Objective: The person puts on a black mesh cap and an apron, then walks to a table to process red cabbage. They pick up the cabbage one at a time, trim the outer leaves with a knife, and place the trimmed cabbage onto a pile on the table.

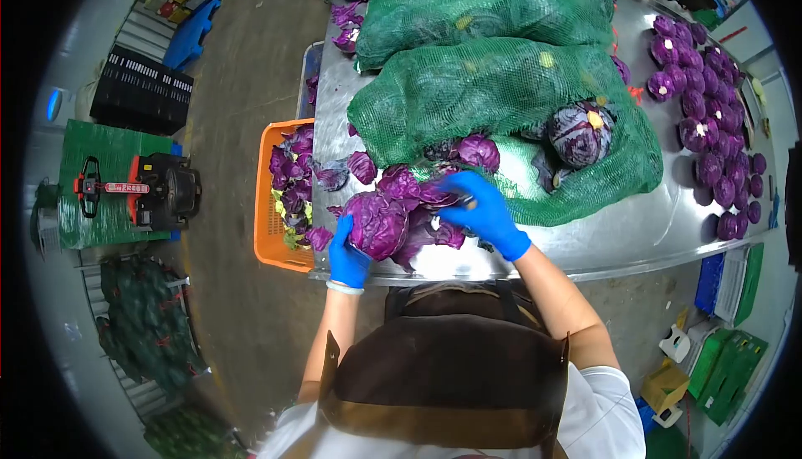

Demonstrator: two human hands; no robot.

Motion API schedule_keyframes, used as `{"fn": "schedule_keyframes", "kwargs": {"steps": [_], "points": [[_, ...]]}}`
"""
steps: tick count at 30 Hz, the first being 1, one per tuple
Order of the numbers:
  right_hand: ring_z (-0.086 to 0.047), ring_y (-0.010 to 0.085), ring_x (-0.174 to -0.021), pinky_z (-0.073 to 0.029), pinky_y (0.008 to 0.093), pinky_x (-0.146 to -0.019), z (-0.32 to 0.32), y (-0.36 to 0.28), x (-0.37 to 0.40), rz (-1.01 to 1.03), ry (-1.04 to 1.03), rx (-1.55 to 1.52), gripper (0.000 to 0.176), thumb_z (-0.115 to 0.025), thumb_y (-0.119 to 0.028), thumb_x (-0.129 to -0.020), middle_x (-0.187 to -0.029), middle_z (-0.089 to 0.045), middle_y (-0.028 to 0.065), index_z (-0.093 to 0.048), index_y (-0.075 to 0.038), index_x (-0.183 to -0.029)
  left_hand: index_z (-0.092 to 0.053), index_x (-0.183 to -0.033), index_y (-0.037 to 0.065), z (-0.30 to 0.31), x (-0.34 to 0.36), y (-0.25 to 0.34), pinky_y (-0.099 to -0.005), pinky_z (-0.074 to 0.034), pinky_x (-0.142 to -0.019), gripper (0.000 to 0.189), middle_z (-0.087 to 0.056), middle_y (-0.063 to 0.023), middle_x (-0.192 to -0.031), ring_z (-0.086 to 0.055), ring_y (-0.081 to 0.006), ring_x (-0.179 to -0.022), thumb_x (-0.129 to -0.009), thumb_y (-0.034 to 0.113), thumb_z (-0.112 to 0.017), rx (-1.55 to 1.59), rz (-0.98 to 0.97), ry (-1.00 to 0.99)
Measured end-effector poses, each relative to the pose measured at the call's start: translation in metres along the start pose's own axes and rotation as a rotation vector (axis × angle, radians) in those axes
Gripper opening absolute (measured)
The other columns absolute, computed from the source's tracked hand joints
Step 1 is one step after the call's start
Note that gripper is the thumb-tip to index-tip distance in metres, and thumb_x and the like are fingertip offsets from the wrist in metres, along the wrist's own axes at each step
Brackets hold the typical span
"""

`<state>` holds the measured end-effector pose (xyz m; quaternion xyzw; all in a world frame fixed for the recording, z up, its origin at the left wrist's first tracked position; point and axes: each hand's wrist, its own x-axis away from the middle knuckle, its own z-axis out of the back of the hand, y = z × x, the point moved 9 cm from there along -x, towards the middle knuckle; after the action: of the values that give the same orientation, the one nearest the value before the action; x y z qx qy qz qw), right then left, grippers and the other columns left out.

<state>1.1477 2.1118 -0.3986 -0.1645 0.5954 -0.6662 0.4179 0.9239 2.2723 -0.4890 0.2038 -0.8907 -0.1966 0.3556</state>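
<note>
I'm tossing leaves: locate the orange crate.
In the head view, the orange crate stands left of centre, beside the left end of the table, near the left hand.

The left hand (349, 258) is gripping, the right hand (489, 213) is slanting inward, both forearms (553, 292) are pointing forward.

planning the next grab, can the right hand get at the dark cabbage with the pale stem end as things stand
Probably yes: between the right hand and the dark cabbage I see only low green netting and dark leaves, and the cabbage's top looks uncovered.
</note>
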Motion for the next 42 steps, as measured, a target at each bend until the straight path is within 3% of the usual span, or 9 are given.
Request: {"fn": "schedule_keyframes", "kwargs": {"steps": [3, 13, 17, 20, 33, 36, 37, 40, 42], "points": [[-0.066, 0.0248, -0.106, -0.052, 0.0348, -0.089, -0.046, -0.027, -0.007, 0.014, -0.215, -0.043, 0.043, -0.085, -0.025, -0.074, -0.116, -0.066, 0.011, -0.067, -0.004, -0.107, -0.05, -0.141, 0.004, -0.016, 0.0, 0.007, -0.0548, -0.036, -0.113, 0.055, -0.053, -0.0178, -0.143, -0.051, -0.0363, -0.131, -0.096, 0.036, -0.056, -0.094, -0.053, -0.015], [-0.066, 0.0285, -0.075, -0.052, 0.0374, -0.071, -0.073, -0.022, 0.025, 0.007, -0.733, -0.043, 0.021, -0.077, -0.024, -0.081, -0.085, -0.067, 0.0108, -0.07, -0.008, -0.093, -0.047, -0.145, 0.014, -0.001, 0.0, -0.021, -0.0589, -0.033, -0.114, 0.057, -0.047, -0.0148, -0.148, -0.044, -0.0371, -0.136, -0.098, 0.046, -0.041, 0.226, 0.088, 0.037], [-0.068, 0.0234, -0.098, -0.052, 0.0319, -0.088, -0.047, -0.008, 0.01, -0.096, -0.32, -0.165, 0.041, -0.084, -0.023, -0.076, -0.107, -0.069, 0.0084, -0.069, -0.008, -0.111, -0.046, -0.145, 0.011, -0.007, -0.005, 0.006, -0.0579, -0.034, -0.113, 0.057, -0.049, -0.0164, -0.146, -0.048, -0.0374, -0.134, -0.1, 0.046, -0.04, 0.152, 0.041, -0.135], [-0.067, 0.0266, -0.101, -0.052, 0.0341, -0.089, -0.065, -0.042, -0.022, 0.025, -0.326, -0.04, 0.047, -0.084, -0.025, -0.075, -0.114, -0.067, 0.0091, -0.065, -0.009, -0.116, -0.046, -0.145, 0.008, -0.013, -0.004, 0.006, -0.0568, -0.037, -0.112, 0.058, -0.05, -0.0181, -0.144, -0.049, -0.0372, -0.132, -0.101, 0.046, -0.04, 0.003, 0.071, -0.062], [-0.067, 0.0302, -0.082, -0.052, 0.0404, -0.072, -0.096, 0.001, 0.009, 0.081, -0.792, 0.024, 0.03, -0.079, -0.029, -0.079, -0.092, -0.068, 0.0109, -0.069, -0.007, -0.097, -0.045, -0.146, 0.013, -0.013, 0.009, -0.038, -0.0618, -0.034, -0.111, 0.059, -0.047, -0.0153, -0.148, -0.044, -0.0381, -0.136, -0.099, 0.048, -0.035, 0.181, 0.338, 0.023], [-0.066, 0.0247, -0.076, -0.051, 0.0372, -0.071, -0.071, -0.012, 0.023, 0.014, -0.686, -0.303, 0.032, -0.082, -0.025, -0.078, -0.09, -0.068, 0.0093, -0.069, -0.006, -0.1, -0.044, -0.147, 0.016, -0.007, 0.001, -0.017, -0.0616, -0.031, -0.113, 0.061, -0.045, -0.0139, -0.15, -0.041, -0.0382, -0.139, -0.098, 0.052, -0.037, 0.14, 0.198, 0.06], [-0.064, 0.0196, -0.076, -0.052, 0.0332, -0.072, -0.05, 0.025, 0.032, -0.516, -0.548, -0.354, 0.036, -0.084, -0.022, -0.077, -0.091, -0.068, 0.0087, -0.07, -0.006, -0.105, -0.043, -0.148, 0.017, -0.005, -0.003, -0.01, -0.0615, -0.03, -0.113, 0.063, -0.044, -0.0134, -0.151, -0.04, -0.0381, -0.139, -0.097, 0.053, -0.039, 0.139, 0.13, 0.06], [-0.07, 0.0283, -0.092, -0.055, 0.036, -0.08, 0.01, 0.038, 0.007, -0.343, -0.052, 0.289, 0.056, -0.083, -0.032, -0.078, -0.107, -0.071, 0.0133, -0.064, -0.01, -0.125, -0.041, -0.149, 0.019, -0.002, -0.009, 0.003, -0.061, -0.029, -0.114, 0.068, -0.041, -0.0126, -0.153, -0.037, -0.0369, -0.142, -0.094, 0.058, -0.045, 0.181, 0.042, 0.066], [-0.069, 0.0277, -0.105, -0.054, 0.0372, -0.091, -0.015, -0.011, -0.002, -0.199, -0.005, 0.279, 0.069, -0.085, -0.033, -0.075, -0.123, -0.067, 0.013, -0.058, -0.01, -0.134, -0.041, -0.149, 0.015, -0.023, -0.013, 0.005, -0.06, -0.031, -0.114, 0.067, -0.042, -0.0142, -0.152, -0.04, -0.0372, -0.139, -0.096, 0.056, -0.047, 0.217, -0.016, 0.001]]}}
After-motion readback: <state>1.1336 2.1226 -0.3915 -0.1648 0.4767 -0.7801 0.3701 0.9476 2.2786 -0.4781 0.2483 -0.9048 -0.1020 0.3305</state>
